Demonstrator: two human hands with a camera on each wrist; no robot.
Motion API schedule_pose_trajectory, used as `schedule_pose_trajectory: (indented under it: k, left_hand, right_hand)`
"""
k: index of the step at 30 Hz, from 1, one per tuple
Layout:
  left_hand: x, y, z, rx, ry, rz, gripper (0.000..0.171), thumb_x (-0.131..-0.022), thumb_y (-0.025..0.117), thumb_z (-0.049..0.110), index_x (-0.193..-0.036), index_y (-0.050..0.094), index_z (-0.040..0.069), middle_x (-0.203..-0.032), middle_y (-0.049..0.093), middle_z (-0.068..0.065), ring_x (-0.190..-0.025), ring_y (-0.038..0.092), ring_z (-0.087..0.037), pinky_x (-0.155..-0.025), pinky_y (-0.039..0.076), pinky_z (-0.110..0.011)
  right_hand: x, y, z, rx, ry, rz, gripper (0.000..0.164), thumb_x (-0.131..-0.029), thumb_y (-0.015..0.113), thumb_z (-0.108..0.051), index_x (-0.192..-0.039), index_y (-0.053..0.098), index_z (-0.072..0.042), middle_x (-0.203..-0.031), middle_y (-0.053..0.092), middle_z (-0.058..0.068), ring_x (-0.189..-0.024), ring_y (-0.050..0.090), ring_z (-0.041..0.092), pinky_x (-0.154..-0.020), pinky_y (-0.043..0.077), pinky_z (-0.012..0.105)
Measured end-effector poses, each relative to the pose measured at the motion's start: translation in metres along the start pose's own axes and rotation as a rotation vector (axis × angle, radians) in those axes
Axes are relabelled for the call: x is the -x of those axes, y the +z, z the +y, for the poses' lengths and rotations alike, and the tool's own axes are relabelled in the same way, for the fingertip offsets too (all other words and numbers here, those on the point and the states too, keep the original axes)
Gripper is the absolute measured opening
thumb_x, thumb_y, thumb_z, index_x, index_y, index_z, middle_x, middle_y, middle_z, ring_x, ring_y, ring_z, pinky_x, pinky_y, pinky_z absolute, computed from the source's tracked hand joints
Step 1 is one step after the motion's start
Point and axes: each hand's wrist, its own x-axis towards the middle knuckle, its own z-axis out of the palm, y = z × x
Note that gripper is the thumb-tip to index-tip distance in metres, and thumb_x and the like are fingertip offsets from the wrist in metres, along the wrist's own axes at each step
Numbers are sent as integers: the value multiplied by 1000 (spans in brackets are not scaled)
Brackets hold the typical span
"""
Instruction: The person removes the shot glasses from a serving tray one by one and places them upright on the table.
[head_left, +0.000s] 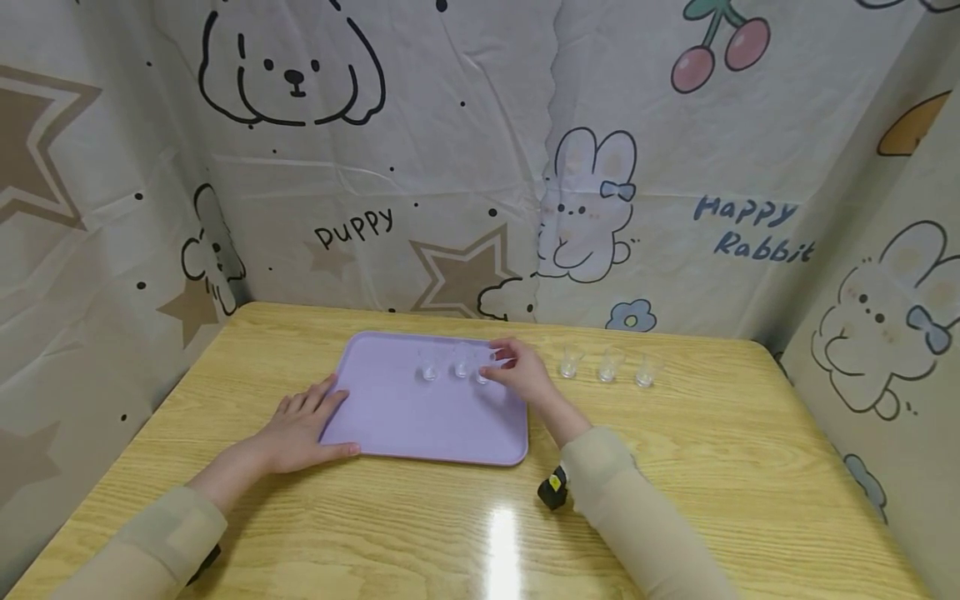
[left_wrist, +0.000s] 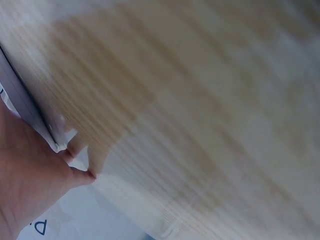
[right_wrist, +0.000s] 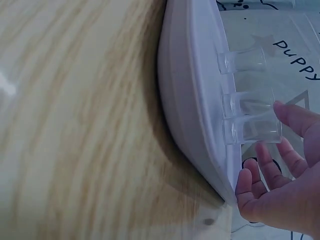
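A lilac tray (head_left: 405, 425) lies on the wooden table. My left hand (head_left: 303, 429) rests against its left side, fingers spread and thumb along the front edge; in the left wrist view the hand (left_wrist: 35, 172) touches the tray's rim (left_wrist: 25, 97). Toward the tray's back stand two small clear cups, one on the left (head_left: 429, 371) and one in the middle (head_left: 461, 367). Beside them, the thumb and fingers of my right hand (head_left: 525, 372) hold a third clear cup (right_wrist: 260, 130) near its rim, its base at the tray surface.
Right of the tray, three more clear cups, the nearest (head_left: 569, 364), another (head_left: 607, 367) and the farthest (head_left: 645, 372), stand in a row on the table (head_left: 675, 467). A printed cloth (head_left: 465, 167) hangs behind and at both sides.
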Motion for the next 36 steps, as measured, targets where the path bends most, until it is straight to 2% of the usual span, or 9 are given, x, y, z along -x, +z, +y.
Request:
schedule_pose_trajectory:
  k: [8, 12, 17, 24, 29, 36]
  left_hand:
    - [0, -1, 2, 5, -2, 0, 99, -79, 53, 72, -147, 28, 3, -156, 8, -21, -134, 18, -53, -102, 9, -72]
    - [0, 0, 2, 8, 2, 9, 99, -79, 54, 70, -146, 29, 3, -156, 9, -22, -133, 19, -53, -102, 10, -73]
    - [0, 1, 2, 17, 7, 27, 98, -79, 56, 69, -146, 31, 2, -155, 11, -22, -133, 21, -53, -101, 11, -73]
    - [0, 3, 0, 17, 19, 43, 98, -79, 57, 68, -145, 31, 1, -154, 12, -24, -132, 21, -53, -100, 11, -73]
    - [-1, 2, 0, 5, 11, 24, 98, -79, 55, 70, -146, 30, 2, -154, 11, -24, -132, 20, -54, -100, 11, -74]
    - [-5, 11, -9, 6, -7, 2, 103, -77, 51, 76, -148, 26, 5, -156, 7, -20, -136, 16, -50, -103, 7, -71]
  right_hand:
    - [0, 4, -3, 27, -17, 18, 38, -78, 75, -8, -113, 62, -1, -104, 66, 17, -86, 60, 24, -74, 48, 28]
    - [0, 3, -3, 57, 6, 17, 36, -78, 76, -11, -110, 63, -3, -106, 66, 14, -88, 57, 21, -72, 45, 25]
    - [3, -3, -6, 96, 39, 1, 36, -78, 77, -16, -110, 64, -6, -108, 65, 10, -93, 56, 21, -75, 46, 28]
    - [7, -23, -17, 65, 49, -23, 35, -78, 77, -18, -109, 63, -7, -107, 65, 7, -99, 56, 23, -78, 47, 30]
    - [12, -41, -25, 57, 52, -43, 38, -79, 77, -22, -112, 62, -10, -109, 65, 5, -103, 54, 21, -81, 48, 32]
    - [24, -68, -33, 58, 2, -52, 43, -82, 74, -25, -120, 59, -12, -113, 62, 5, -107, 53, 23, -86, 47, 36]
